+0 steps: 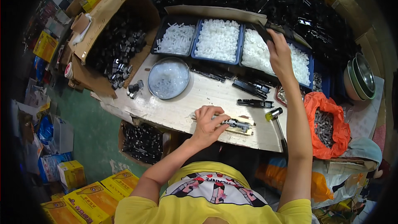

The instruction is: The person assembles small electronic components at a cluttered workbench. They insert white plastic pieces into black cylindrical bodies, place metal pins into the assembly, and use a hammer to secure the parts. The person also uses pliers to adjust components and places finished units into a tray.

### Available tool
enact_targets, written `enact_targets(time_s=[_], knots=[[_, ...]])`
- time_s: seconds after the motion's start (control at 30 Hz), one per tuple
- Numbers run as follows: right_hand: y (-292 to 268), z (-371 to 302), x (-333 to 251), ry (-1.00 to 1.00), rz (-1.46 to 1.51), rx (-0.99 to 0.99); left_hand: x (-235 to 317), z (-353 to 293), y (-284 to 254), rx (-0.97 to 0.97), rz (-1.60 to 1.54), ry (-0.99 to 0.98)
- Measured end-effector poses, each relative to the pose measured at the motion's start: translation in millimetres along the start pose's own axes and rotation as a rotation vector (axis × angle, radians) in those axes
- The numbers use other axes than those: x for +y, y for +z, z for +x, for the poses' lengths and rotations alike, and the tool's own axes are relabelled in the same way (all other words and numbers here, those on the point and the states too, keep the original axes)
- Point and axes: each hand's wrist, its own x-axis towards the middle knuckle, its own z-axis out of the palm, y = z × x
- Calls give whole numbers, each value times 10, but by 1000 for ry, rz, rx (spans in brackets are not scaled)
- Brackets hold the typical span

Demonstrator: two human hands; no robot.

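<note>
My left hand (208,125) rests at the near edge of the table, its thumb and fingers closed about one end of a dark and silver metal part (237,124). That part lies in a cream-coloured block-like holder (248,129). My right hand (280,49) is stretched out over the tray of white rings (255,52). Its fingers are closed on a long black part (262,32), partly hidden by the hand. Several black mechanical parts (251,88) lie on the table beyond the holder. Right of the holder is a hammer (274,113) with a yellow-green and black head.
Blue trays of small white plastic pieces (217,41) line the back, before a heap of black parts (306,20). A round bowl (168,78) and a carton of black and silver pieces (120,54) stand left. An orange-red bag (327,124) and stacked bowls (360,76) are right.
</note>
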Motion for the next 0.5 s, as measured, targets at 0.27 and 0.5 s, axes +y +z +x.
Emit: enact_targets(time_s=[0.27,0.5], knots=[[-224,-1313,-839,192,26,-423,-176,-220,-227,107,-73,-153],[81,-1583,-1255,42,-148,-502,-237,-293,-338,167,-64,-192]])
